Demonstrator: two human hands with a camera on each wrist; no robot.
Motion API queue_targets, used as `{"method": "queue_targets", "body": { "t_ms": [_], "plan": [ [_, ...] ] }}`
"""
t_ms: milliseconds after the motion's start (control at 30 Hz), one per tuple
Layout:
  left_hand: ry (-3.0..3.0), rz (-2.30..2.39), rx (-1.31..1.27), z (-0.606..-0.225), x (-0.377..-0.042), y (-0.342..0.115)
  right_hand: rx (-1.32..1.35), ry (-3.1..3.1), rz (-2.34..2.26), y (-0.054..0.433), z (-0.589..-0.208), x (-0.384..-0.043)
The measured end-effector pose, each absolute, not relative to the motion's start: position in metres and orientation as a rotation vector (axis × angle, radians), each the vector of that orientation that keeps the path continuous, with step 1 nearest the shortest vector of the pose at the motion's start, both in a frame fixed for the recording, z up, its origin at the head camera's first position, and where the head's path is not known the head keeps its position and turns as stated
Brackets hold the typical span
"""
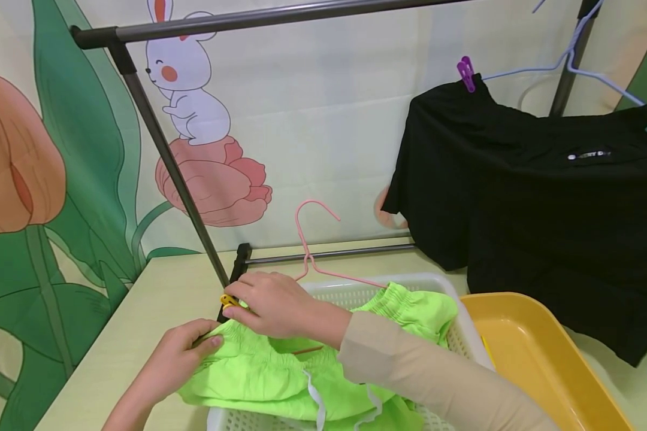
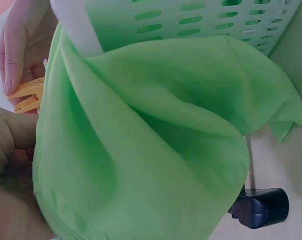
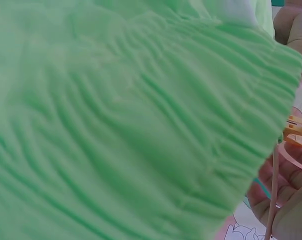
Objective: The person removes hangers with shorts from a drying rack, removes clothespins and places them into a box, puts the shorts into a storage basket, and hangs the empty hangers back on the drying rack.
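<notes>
Bright green shorts (image 1: 248, 374) with an elastic waistband and white drawstrings lie over a white basket. A pink wire hanger (image 1: 308, 254) runs into the waistband, its hook standing up behind. My left hand (image 1: 175, 356) grips the left end of the waistband between thumb and fingers. Just above it, my right hand (image 1: 277, 304) pinches a yellow clothespin (image 1: 229, 301) at that same corner. The left wrist view shows the orange-looking clothespin (image 2: 28, 96) at the fabric's edge. In the right wrist view, gathered waistband (image 3: 190, 125) fills most of the picture and hides much of the hands.
The white perforated basket (image 1: 466, 335) stands on a pale table (image 1: 156, 299), with a yellow tray (image 1: 539, 347) to its right. A dark metal rack (image 1: 164, 149) rises behind. Black shorts (image 1: 517, 179) hang at right from a blue hanger (image 1: 571, 57) with purple (image 1: 466, 74) and teal clothespins.
</notes>
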State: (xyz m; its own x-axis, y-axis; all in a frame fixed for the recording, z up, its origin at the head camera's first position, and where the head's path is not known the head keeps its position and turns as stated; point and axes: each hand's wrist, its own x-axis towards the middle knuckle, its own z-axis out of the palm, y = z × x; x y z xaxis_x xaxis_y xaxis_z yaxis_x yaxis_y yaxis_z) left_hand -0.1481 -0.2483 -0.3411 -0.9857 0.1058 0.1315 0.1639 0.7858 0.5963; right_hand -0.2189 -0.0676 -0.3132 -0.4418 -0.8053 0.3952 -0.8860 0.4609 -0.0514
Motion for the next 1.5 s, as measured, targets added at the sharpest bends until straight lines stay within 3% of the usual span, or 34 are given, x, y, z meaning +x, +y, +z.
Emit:
{"method": "queue_targets", "body": {
  "t_ms": [1500],
  "plan": [
    [-2.846,-0.865,-0.246,-0.3419,-0.1456,-0.2459,1.47,-2.311,1.074,-0.0681,-0.3147,-0.2221]
  ]
}}
